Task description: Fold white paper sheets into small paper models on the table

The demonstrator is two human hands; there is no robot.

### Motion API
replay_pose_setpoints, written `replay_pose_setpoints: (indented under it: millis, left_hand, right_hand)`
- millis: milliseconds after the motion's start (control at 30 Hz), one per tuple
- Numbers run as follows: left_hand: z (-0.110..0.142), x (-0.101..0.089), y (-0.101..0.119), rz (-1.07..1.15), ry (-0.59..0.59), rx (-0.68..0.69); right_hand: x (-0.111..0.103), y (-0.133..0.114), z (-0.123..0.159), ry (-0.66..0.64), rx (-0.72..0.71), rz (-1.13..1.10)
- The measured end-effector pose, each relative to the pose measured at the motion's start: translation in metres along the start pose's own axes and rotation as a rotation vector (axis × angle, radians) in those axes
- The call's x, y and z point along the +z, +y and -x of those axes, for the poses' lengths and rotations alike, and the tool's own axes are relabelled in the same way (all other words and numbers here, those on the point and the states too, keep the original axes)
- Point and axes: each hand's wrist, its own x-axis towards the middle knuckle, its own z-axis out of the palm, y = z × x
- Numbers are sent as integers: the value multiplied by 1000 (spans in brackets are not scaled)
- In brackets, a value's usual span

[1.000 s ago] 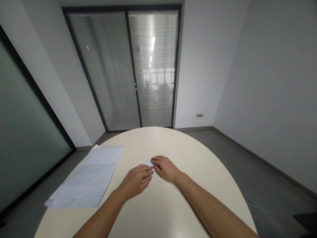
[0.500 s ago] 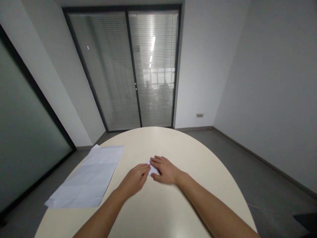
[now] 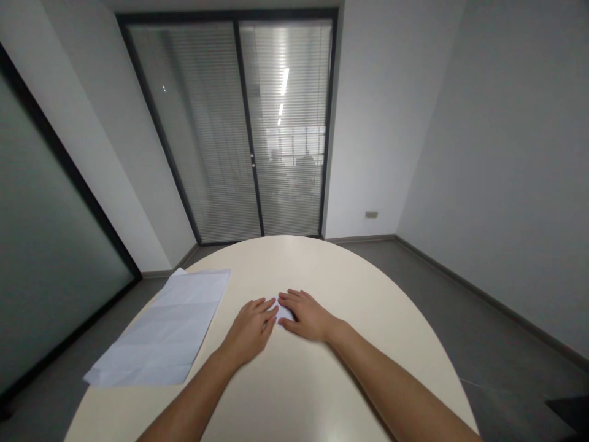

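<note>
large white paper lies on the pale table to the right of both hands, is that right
The side is wrong: in the head view, the large white paper lies on the pale table to the left of both left hand and right hand.

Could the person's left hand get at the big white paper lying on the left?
Most likely yes: the big white paper lies on the table on the left hand's own side, and nothing visible stands between them. Its fingers are at the small white piece, though.
</note>
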Motion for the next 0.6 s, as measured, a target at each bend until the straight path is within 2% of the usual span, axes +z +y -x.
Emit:
replay_pose_setpoints:
  millis: [333, 600]
  left_hand:
    - [-3, -16, 9, 89, -7, 33]
    - [-4, -10, 5, -7, -3, 28]
  right_hand:
    - [-5, -5, 2, -16, 21, 22]
    - [-3, -5, 2, -67, 42, 16]
